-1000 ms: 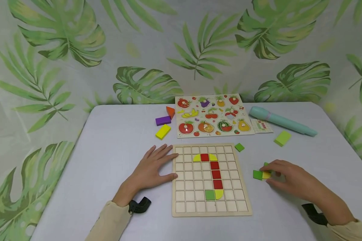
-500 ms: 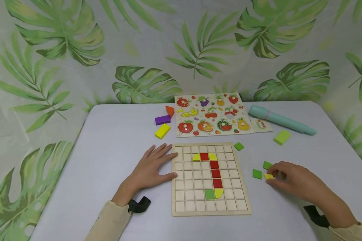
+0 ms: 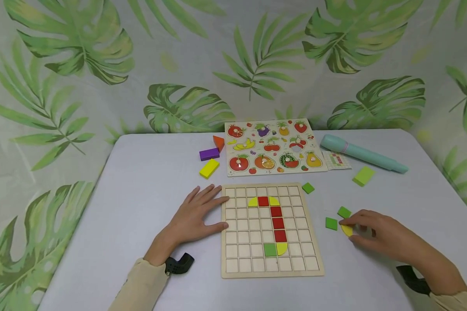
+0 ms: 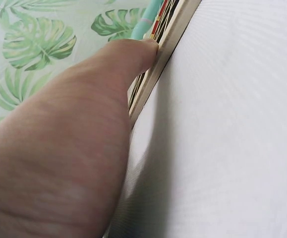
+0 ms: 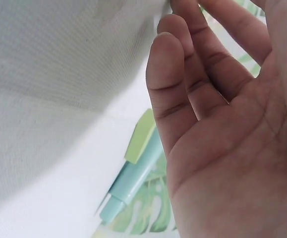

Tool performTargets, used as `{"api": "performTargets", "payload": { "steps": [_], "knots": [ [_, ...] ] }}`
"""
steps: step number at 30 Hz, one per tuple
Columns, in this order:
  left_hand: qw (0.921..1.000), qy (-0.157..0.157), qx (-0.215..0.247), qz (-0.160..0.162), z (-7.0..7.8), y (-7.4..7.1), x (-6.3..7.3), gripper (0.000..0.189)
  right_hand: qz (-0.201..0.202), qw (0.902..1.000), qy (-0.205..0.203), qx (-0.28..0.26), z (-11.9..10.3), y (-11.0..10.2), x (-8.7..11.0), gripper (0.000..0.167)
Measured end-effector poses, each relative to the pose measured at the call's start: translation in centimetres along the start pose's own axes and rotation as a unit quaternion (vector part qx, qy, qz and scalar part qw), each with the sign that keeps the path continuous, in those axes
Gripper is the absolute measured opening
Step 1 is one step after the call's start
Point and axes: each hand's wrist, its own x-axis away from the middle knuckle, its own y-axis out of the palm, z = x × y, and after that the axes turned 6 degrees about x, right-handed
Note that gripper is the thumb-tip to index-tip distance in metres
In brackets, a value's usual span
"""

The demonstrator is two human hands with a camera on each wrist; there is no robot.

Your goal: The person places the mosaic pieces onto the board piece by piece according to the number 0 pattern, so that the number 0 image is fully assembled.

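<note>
A wooden grid board [image 3: 249, 259] lies on the table, with red square tiles [image 3: 278, 223], yellow quarter-circle tiles and one green square tile [image 3: 270, 249] set in its cells. My left hand [image 3: 194, 218] lies with fingers spread along the board's left edge; its thumb [image 4: 138, 54] rests on the frame in the left wrist view. To the right of the board, my right hand [image 3: 377, 229] pinches a yellow quarter-circle tile [image 3: 347, 230] between thumb and forefinger, low over the table. Two green square tiles [image 3: 331, 223] lie beside its fingertips. The right wrist view hides the pinched tile behind the hand.
Another green tile [image 3: 308, 188] sits by the board's upper right corner. Behind are a fruit puzzle [image 3: 276, 153], a small pattern card [image 3: 337, 161], a teal tube [image 3: 366, 154] and a light green block [image 3: 363, 176]. Purple [image 3: 209, 154], yellow [image 3: 209, 168] and orange [image 3: 219, 143] blocks lie left.
The right hand has drawn the yellow quarter-circle tile slightly away from the green tiles and turned it, uncovering the upper green tile. The left hand has stayed at the board's edge.
</note>
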Motion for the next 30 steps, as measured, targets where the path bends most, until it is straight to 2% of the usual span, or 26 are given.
{"api": "performTargets", "payload": {
  "steps": [6,12,22,30],
  "knots": [
    [1.0000,0.001,0.001,0.003,0.0,0.0,0.1,0.073,0.001,1.0000,0.005,0.008,-0.5,0.0,-0.4,0.036],
    [1.0000,0.001,0.000,0.005,0.0,0.0,0.0,0.073,0.025,0.9994,-0.018,0.018,-1.9,-0.1,-1.7,0.036],
    [0.9999,0.003,0.006,0.008,0.1,0.0,0.1,0.072,-0.031,0.9988,-0.030,-0.024,-6.1,-0.6,-5.1,0.034],
    [1.0000,0.002,0.003,0.008,0.2,-0.1,0.1,0.072,-0.057,0.9967,-0.051,-0.028,-8.5,0.2,-7.0,0.031]
  ]
}}
